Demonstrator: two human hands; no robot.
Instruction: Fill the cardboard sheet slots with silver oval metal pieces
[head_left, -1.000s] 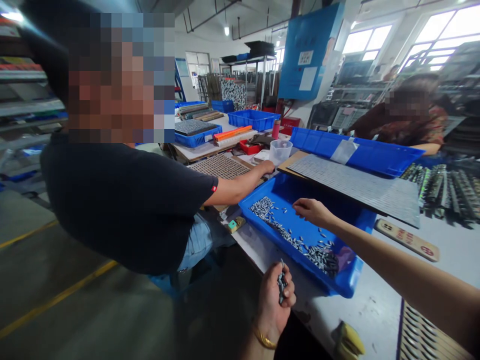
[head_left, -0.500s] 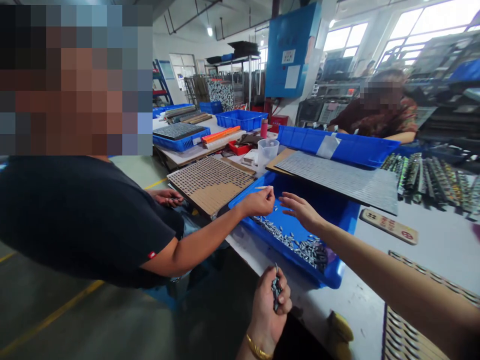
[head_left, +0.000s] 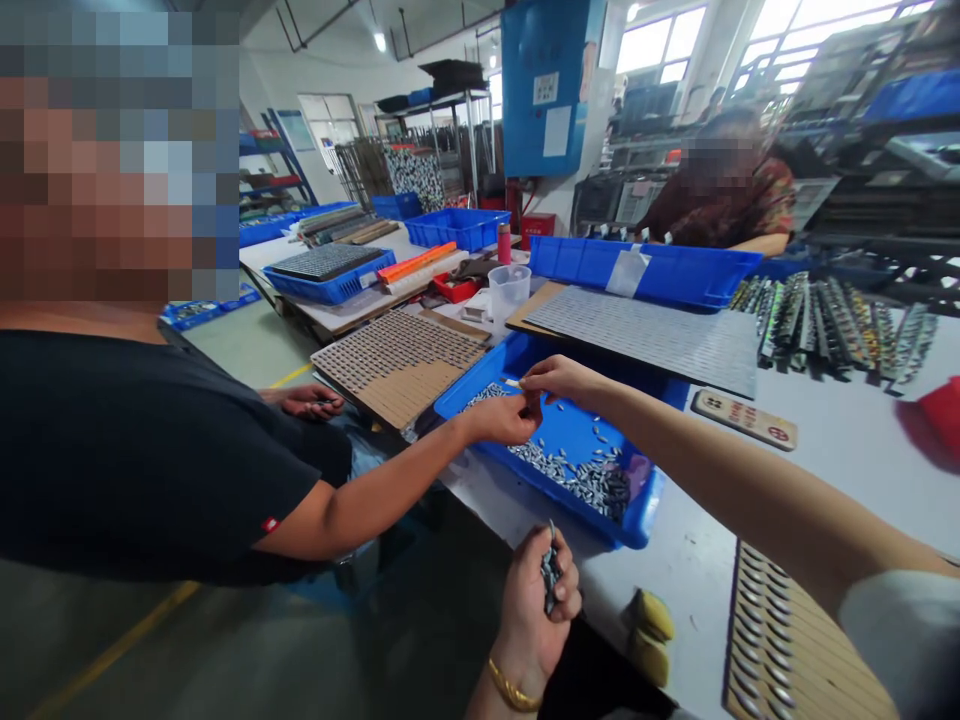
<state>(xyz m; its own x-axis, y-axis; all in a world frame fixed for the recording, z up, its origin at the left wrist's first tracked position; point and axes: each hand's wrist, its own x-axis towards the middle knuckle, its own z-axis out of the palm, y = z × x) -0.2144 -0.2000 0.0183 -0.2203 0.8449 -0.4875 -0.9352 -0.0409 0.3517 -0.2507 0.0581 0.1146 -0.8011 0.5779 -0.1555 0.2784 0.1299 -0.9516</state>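
My left hand (head_left: 536, 595), with a gold bracelet at the wrist, is closed around a bunch of small grey metal pieces (head_left: 551, 575), one tip poking up by the thumb. Over the blue bin (head_left: 645, 520), my right hand (head_left: 559, 378) has its fingers bent and drawn together, meeting a co-worker's hand (head_left: 504, 418). A small pale strip (head_left: 513, 383) shows at my right fingertips; whether both hands grip it is unclear. Loose oval metal pieces (head_left: 577, 475) lie in the bin below, heaped along its near side.
A slotted board (head_left: 401, 365) with rows of pieces lies left of the bin, another board (head_left: 817, 640) at lower right. Behind are a grey sheet (head_left: 645, 325) and a clear jug (head_left: 508, 290). Yellow objects (head_left: 651, 635) sit near the table edge. The co-worker's arm (head_left: 397, 490) crosses from the left.
My right hand has moved left to the co-worker's hand, its spread fingers now drawn together at the pale strip. My left hand keeps its hold. The view has shifted slightly.
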